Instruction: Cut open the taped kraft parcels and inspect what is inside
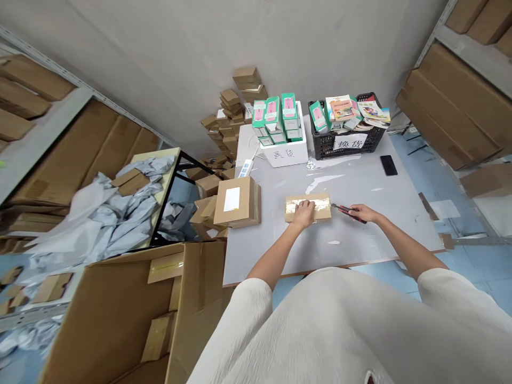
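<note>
**Utility knife (344, 212) beside taped cardboard parcel (308, 208)**

My left grip (303, 213) presses spread on the parcel, mid-worktop (272, 213); my right grip (360, 213) pinches the knife, its tip just beside the parcel. A white box (298, 154) and black plastic crate (320, 146) stand beyond.

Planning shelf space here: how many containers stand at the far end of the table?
2: a white box holding green-and-pink boxes, and, to its right, a black plastic crate holding books. Neither looks hidden, though others could sit behind them.

Two hands (303, 214); one box cutter (347, 212); one taped cardboard parcel (323, 214); one phone (389, 165); one black basket (320, 148).
</note>
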Demonstrator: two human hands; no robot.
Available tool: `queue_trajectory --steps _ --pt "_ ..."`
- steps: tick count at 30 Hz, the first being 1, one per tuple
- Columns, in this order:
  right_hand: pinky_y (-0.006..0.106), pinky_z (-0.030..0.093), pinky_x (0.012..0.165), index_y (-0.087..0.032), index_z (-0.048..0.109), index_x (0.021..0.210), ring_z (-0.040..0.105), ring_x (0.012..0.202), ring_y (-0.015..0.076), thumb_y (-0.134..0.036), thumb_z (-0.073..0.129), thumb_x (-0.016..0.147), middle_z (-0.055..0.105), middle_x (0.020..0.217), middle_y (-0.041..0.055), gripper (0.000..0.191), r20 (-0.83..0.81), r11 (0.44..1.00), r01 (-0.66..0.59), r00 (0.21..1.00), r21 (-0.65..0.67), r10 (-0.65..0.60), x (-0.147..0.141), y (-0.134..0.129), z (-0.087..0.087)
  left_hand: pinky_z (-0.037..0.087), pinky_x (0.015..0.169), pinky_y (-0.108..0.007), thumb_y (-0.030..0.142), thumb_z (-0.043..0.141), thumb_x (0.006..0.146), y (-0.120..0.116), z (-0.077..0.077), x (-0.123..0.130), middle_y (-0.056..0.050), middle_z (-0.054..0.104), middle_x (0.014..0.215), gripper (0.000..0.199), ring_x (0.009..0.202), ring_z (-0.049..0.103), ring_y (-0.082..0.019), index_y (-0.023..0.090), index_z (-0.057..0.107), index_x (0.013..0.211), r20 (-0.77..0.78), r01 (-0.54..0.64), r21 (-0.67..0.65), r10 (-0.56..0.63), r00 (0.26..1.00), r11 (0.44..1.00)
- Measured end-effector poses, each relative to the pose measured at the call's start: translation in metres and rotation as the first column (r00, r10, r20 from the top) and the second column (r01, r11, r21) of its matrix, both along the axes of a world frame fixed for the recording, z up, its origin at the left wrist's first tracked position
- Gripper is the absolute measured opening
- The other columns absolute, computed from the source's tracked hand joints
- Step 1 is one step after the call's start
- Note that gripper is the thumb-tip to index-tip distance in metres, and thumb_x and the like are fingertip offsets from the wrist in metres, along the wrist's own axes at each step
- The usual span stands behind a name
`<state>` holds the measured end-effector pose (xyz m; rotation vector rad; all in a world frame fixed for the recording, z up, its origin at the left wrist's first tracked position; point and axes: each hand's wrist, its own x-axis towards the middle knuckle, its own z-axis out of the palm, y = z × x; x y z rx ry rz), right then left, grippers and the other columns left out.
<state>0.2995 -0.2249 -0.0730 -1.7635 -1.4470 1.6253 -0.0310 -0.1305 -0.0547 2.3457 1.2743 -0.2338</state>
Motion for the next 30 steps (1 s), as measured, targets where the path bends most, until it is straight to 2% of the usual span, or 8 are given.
queue_trajectory --steps 3,6,8,10,14,17,22,30 --pt "0.03 0.051 0.065 -0.021 0.07 0.103 0.073 0.079 0.0224 -0.076 0.075 0.085 0.081 0.097 0.0071 0.058 -0.048 0.996 0.081 0.996 0.028 -0.079 0.0 -0.001 0.005 0.032 0.126 -0.049 0.036 0.089 0.083 0.0 0.003 0.002 -0.013 0.055 0.153 0.079 0.15 0.047 -0.037 0.033 0.047 0.15 0.013 -0.031 -0.021 0.031 0.999 0.999" --pt "0.029 0.051 0.063 -0.022 0.069 0.111 0.074 0.078 0.0215 -0.075 0.075 0.088 0.082 0.108 0.0094 0.058 -0.051 0.99 0.131 0.991 0.06 -0.128 -0.007 0.002 0.006 0.035 0.123 -0.051 0.046 0.073 0.098 0.004 0.009 0.01 -0.013 0.058 0.147 0.051 0.143 0.052 -0.036 0.031 0.055 0.143 0.031 -0.089 -0.017 0.09 0.995 0.996" --pt "0.03 0.053 0.066 -0.022 0.069 0.114 0.072 0.075 0.02 -0.074 0.072 0.091 0.082 0.103 0.0082 0.057 -0.027 0.982 0.147 0.989 0.119 -0.145 -0.011 0.005 0.006 0.038 0.121 -0.048 0.04 0.058 0.107 0.008 0.012 0.018 -0.014 0.058 0.147 0.033 0.14 0.054 -0.034 0.029 0.059 0.138 0.063 -0.122 0.043 0.119 0.991 0.992" --pt "0.031 0.056 0.073 -0.022 0.07 0.116 0.07 0.074 0.0191 -0.073 0.065 0.097 0.08 0.097 0.0067 0.054 0.005 0.973 0.141 0.989 0.182 -0.145 -0.013 0.005 0.007 0.04 0.12 -0.045 0.03 0.053 0.107 0.011 0.012 0.026 -0.015 0.055 0.153 0.034 0.143 0.052 -0.032 0.027 0.059 0.14 0.097 -0.121 0.097 0.112 0.989 0.988" --pt "0.037 0.057 0.087 -0.024 0.074 0.123 0.071 0.088 0.0239 -0.062 0.05 0.107 0.079 0.104 0.0072 0.049 0.151 0.969 0.03 0.986 0.246 -0.069 -0.015 -0.001 0.01 0.028 0.13 -0.05 0.02 0.06 0.101 0.014 0.001 0.038 -0.014 0.045 0.169 0.054 0.16 0.037 -0.032 0.03 0.049 0.153 0.09 -0.073 0.102 0.064 0.994 0.992" --pt "0.041 0.055 0.1 -0.027 0.077 0.132 0.071 0.109 0.0295 -0.051 0.056 0.106 0.078 0.119 0.0097 0.04 0.312 0.94 -0.099 0.95 0.327 -0.009 -0.017 -0.006 0.013 0.019 0.134 -0.055 0.021 0.064 0.099 0.02 -0.008 0.041 -0.016 0.039 0.174 0.067 0.166 0.028 -0.034 0.03 0.04 0.161 0.046 -0.067 0.062 0.064 0.997 0.996" --pt "0.041 0.053 0.101 -0.03 0.074 0.145 0.069 0.114 0.0324 -0.044 0.064 0.105 0.074 0.122 0.0132 0.044 0.514 0.904 -0.254 0.857 0.344 0.045 -0.023 -0.004 0.013 0.025 0.131 -0.053 0.029 0.068 0.099 0.035 -0.013 0.04 -0.017 0.051 0.163 0.068 0.156 0.042 -0.036 0.031 0.043 0.162 0.023 -0.049 0.015 0.048 0.999 0.999" --pt "0.04 0.054 0.098 -0.028 0.073 0.148 0.069 0.11 0.0308 -0.039 0.063 0.106 0.073 0.12 0.0132 0.045 0.581 0.859 -0.327 0.813 0.393 0.044 -0.022 0.001 0.003 0.015 0.137 -0.064 0.033 0.036 0.113 0.02 -0.036 0.031 -0.017 0.037 0.179 0.064 0.17 0.023 -0.036 0.024 0.03 0.175 0.067 0.007 0.123 -0.016 0.998 0.992"
